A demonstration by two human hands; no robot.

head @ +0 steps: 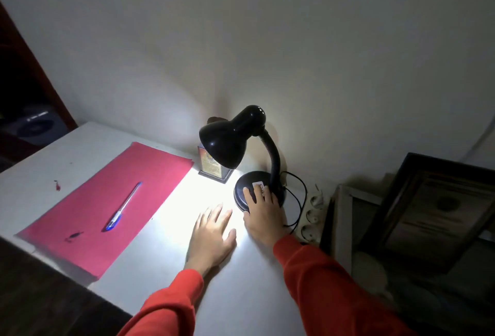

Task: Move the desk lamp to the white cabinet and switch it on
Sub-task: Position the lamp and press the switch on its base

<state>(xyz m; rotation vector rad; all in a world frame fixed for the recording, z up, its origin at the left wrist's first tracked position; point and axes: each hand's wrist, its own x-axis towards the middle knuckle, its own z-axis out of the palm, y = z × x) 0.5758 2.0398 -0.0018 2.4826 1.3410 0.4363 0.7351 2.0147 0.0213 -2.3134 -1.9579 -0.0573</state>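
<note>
Head view: black gooseneck desk lamp (235, 142) stands lit at the back of the white cabinet top (241, 290), near the wall, casting a bright patch. My right hand (263, 213) lies spread over its round base, fingers on top, gripping nothing. My left hand (213, 236) rests flat and wide on the surface beside it. Blue-capped clear pen (123, 205) lies on red paper sheet (107, 199), left.

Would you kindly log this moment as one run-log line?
lamp: lit, on white cabinet | right hand: on lamp base | left hand: flat on cabinet, empty | pen: on red paper
</note>
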